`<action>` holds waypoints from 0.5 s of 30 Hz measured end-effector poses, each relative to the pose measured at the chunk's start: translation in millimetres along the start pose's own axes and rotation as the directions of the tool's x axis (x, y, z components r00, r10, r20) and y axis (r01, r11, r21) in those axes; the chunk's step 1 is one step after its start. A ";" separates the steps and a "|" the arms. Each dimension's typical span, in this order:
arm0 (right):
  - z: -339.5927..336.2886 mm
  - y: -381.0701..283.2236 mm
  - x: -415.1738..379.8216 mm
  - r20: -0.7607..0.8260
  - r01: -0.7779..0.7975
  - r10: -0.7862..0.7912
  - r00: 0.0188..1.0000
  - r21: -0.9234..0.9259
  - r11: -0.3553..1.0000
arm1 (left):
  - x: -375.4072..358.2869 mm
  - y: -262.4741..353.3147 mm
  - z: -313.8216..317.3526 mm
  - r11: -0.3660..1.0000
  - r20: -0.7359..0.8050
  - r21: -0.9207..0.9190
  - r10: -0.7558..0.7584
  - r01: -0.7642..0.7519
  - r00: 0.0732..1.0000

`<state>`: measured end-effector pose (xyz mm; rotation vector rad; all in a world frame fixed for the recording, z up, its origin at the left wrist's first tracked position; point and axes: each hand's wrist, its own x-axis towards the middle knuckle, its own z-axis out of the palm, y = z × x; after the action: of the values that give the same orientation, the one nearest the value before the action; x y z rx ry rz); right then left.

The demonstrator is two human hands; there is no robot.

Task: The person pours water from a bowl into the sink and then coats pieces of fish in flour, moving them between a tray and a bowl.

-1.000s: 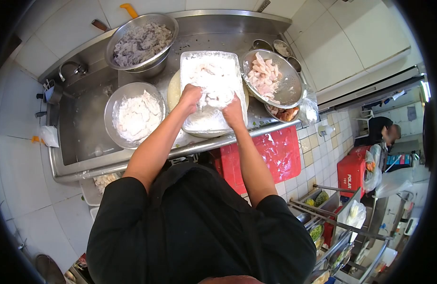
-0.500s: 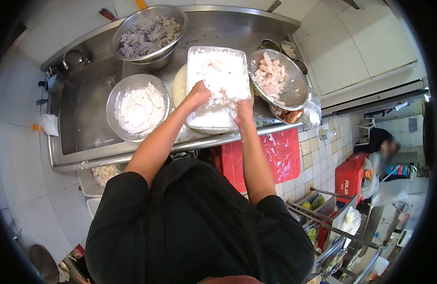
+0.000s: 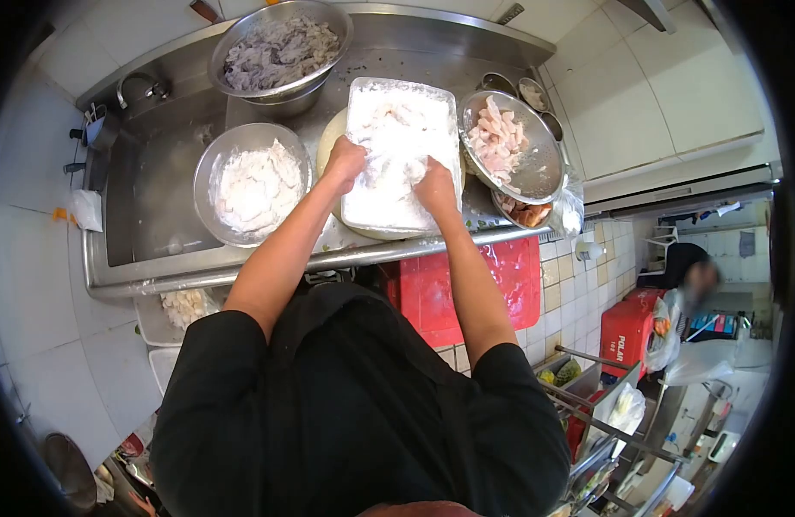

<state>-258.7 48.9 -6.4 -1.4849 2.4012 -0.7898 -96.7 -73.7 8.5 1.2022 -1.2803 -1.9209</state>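
A white rectangular tray (image 3: pixel 363 207) full of white flour lies in front of me, with flour-coated pale meat strips (image 3: pixel 397 115) in it. My left hand (image 3: pixel 345 162) is at the tray's left rim, fingers curled and their tips hidden. Further right, my right hand (image 3: pixel 437 189) is down in the flour with its fingers closed; what they hold is hidden. To the left stands a metal bowl (image 3: pixel 203 194) of floured pieces. A tilted steel bowl (image 3: pixel 542 168) of raw, pale meat strips (image 3: pixel 497 138) is right of the tray.
A large bowl (image 3: pixel 341 56) of greyish, shaggy food stands at the back left. The steel sink (image 3: pixel 147 215) and faucet (image 3: pixel 139 82) are far left. Below the counter edge is a red lid-like slab (image 3: pixel 509 293). Another person (image 3: pixel 695 267) is at far right near a red cooler (image 3: pixel 623 332).
My left hand has moved left and up to the tray's rim. My right hand has shifted up and inward from the tray's right edge into the flour. The view has shifted slightly.
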 end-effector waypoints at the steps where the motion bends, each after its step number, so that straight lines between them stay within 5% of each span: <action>1: -14.2 -12.1 -1.0 -0.006 -0.042 0.043 0.999 0.135 0.990 | 1.7 0.0 -1.2 0.998 -0.018 0.056 0.029 -0.028 0.999; 5: -34.5 -33.6 -5.1 -0.011 0.038 -0.037 0.999 0.336 0.941 | -8.4 6.1 -3.2 0.997 -0.010 -0.064 0.032 -0.032 0.999; 9: 20.8 -7.7 -12.1 -0.044 0.250 -0.262 0.964 -0.185 0.951 | -13.9 9.5 -3.8 0.999 0.053 -0.039 0.015 -0.012 0.999; 13: 16.4 27.7 9.2 0.102 0.032 -0.067 0.993 0.314 0.949 | -31.3 22.7 -4.2 0.997 0.076 -0.063 -0.045 0.050 0.996; 15: -4.1 26.1 3.4 0.195 -0.211 0.100 0.976 0.720 0.661 | -30.9 17.9 -10.6 0.993 0.125 -0.098 -0.059 0.071 0.990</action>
<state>-282.0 56.4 -16.8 -0.9317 1.7081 -1.3484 -73.8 -60.9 35.0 1.1024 -1.2007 -2.1089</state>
